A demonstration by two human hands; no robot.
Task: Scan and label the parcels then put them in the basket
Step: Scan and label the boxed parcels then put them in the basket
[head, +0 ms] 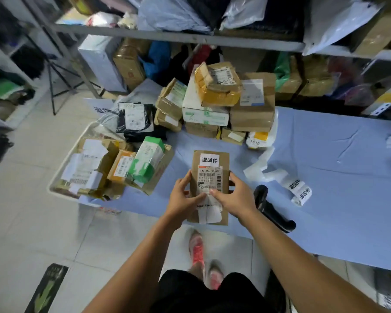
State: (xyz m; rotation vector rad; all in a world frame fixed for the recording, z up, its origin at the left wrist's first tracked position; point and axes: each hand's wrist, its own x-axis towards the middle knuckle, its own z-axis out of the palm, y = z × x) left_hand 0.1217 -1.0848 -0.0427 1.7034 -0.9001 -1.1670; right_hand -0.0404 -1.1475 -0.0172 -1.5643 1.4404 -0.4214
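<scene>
On my feed the left hand [183, 196] grips the left edge of a brown paper parcel [225, 161], fingers curled behind it and thumb across the front. The right hand [234, 197] holds the opposite edge the same way, its thumb pressing on the lower end of the shipping label [210, 177]. Both hands are closed round the parcel, which sits upright in my view over the near edge of the blue-covered bench [325, 177]; I cannot tell whether it rests on the cloth or is lifted clear. A white sticker [209, 159] with black characters is stuck near the parcel's top, just above the shipping label.

Just beside the right wrist lies a black handheld scanner [272, 210] on the bench, and near it a loose roll of stickers [300, 192] trailing white backing paper. To the left, at the bench's end, a white basket [63, 166] holds several labelled parcels, among them a green-and-white box [148, 159] tilted on top. Further back a pile of cardboard parcels [215, 102] stands on the bench, with a black bagged parcel [136, 119] to its left. Behind runs a metal shelf [190, 38] crowded with bags and boxes.
</scene>
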